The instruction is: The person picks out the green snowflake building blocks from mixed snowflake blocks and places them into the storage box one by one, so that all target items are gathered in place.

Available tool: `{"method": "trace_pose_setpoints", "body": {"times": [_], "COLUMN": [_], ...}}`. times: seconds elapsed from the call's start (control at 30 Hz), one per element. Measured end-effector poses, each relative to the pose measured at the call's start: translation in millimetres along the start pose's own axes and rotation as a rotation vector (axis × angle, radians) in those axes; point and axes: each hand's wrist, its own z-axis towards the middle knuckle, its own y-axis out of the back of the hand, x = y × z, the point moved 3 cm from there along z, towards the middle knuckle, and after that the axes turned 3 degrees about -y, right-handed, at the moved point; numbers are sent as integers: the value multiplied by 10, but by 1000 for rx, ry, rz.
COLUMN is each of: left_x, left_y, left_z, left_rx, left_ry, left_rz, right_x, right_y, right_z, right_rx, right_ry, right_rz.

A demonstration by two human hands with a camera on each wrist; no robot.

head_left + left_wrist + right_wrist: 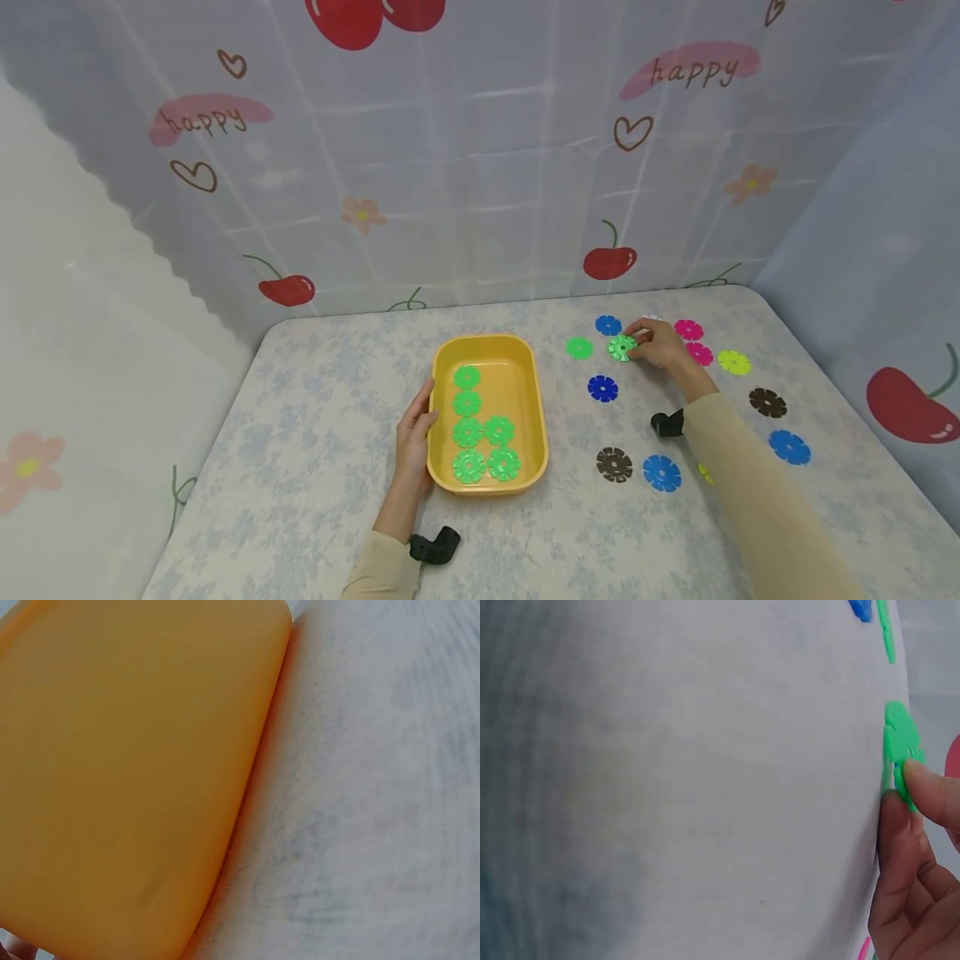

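Observation:
My left hand (411, 442) grips the left side of a yellow plastic tray (519, 385), its thumb at the rim. Inside the tray lie several green notched discs (467, 404), mostly along the left side and near end. In the left wrist view the tray's outer wall (135, 765) fills much of the picture, with a bit of a finger at the lower corner. To the right of the tray, my right hand (658, 343) pinches a green notched disc (621, 348) between thumb and finger. The right wrist view shows this disc (901, 735) tilted up at the fingertips.
Another green disc (579, 348) lies left of the right hand. Around it are blue discs (602, 388), pink discs (688, 330), a yellow disc (734, 362) and dark brown discs (768, 402). A printed curtain (480, 167) hangs behind the table (322, 433).

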Motion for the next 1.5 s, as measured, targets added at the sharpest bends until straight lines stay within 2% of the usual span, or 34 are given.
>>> {"method": "trace_pose_setpoints", "body": {"times": [0.3, 0.4, 0.53, 0.73, 1.1, 1.27, 1.5], "left_x": [-6, -5, 0, -2, -4, -4, 0], "left_y": [-4, -2, 3, -3, -2, -1, 2], "left_z": [1, 2, 3, -1, 3, 9, 6], "left_rx": [8, 5, -2, -4, 6, 1, -5], "left_ry": [-3, -5, -4, -1, 4, 8, 17], "left_rz": [6, 6, -10, -19, -2, 18, 24], "right_x": [49, 163, 405, 830, 1588, 1758, 1825], "right_y": [83, 84, 31, -163, -580, -782, -1040], "right_z": [-68, -100, -158, -268, -538, -553, -516], "right_rx": [56, 65, 83, 139, 324, 426, 539], "right_ry": [26, 44, 131, 271, 512, 589, 600], "right_rz": [82, 77, 74, 85, 49, 21, -29]}}
